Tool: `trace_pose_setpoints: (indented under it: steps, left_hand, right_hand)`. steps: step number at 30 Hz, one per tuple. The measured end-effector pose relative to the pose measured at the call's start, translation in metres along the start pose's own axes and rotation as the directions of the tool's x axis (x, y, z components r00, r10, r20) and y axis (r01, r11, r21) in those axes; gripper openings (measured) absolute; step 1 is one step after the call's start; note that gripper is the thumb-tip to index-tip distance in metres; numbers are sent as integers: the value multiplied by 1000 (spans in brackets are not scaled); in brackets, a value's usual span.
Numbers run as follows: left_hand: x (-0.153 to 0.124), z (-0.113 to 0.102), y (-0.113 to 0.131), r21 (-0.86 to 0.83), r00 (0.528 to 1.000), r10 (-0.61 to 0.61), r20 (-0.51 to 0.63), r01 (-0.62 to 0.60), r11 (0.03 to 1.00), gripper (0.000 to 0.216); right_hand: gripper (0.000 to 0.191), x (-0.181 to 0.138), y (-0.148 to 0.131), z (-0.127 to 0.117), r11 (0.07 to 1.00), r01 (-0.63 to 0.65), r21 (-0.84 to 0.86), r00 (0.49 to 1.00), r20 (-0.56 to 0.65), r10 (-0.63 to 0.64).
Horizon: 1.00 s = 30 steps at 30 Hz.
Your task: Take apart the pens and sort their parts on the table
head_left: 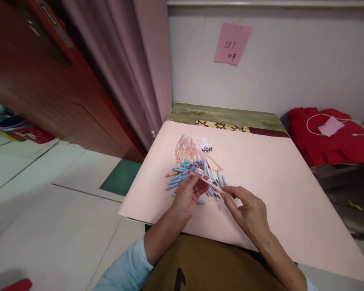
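Observation:
My right hand (247, 206) pinches a pale peach pen barrel (216, 187) between thumb and fingertips, over the front of the table. My left hand (189, 194) is closed at the fingertips on a thin white pen refill (204, 179), which lines up with the barrel's far end. Whether the refill sits inside the barrel is too small to tell. Below and beyond both hands lies a pile of blue pen parts (177, 176). Pinkish clear barrels (186, 147) lie behind it, beside a row of white refills with dark tips (204, 143).
Pale pink paper (267, 173) covers the table, whose green patterned top (227, 111) shows at the back. Red cloth (333, 137) with a white cable is stacked at the right. A brown door (79, 101) and purple curtain (139, 60) stand at the left.

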<state>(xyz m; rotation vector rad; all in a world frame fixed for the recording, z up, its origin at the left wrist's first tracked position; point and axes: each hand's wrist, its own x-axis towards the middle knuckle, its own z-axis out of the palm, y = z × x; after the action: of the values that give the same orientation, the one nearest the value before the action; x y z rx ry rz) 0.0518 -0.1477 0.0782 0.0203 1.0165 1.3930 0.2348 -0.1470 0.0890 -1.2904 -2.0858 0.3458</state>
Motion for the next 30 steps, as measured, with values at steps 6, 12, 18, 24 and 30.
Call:
trace_pose_setpoints:
  steps: [6, 12, 18, 24, 30]
  left_hand:
    - [-4, 1, -7, 45, 999, 27, 26, -28, 999, 21]
    - [-5, 1, -9, 36, 999, 9, 35, -10, 999, 21]
    - [-5, 3, -8, 4, 1000, 6, 22, -6, 1000, 19]
    - [-6, 6, -9, -16, 999, -16, 32, 16, 1000, 18]
    - [-8, 7, -7, -10, 999, 0, 48, 1, 1000, 22]
  right_hand:
    - [17, 1, 0, -1, 997, 64, -37, 996, -60, -67]
    - [16, 0, -4, 4, 999, 46, 10, 992, -121, -44]
    - [5, -1, -7, 7, 995, 90, 52, 982, -172, -80]
    - [2, 2, -10, 9, 985, 169, 29, 962, -223, -159]
    - [4, 3, -6, 11, 984, 178, 10, 956, -238, -170]
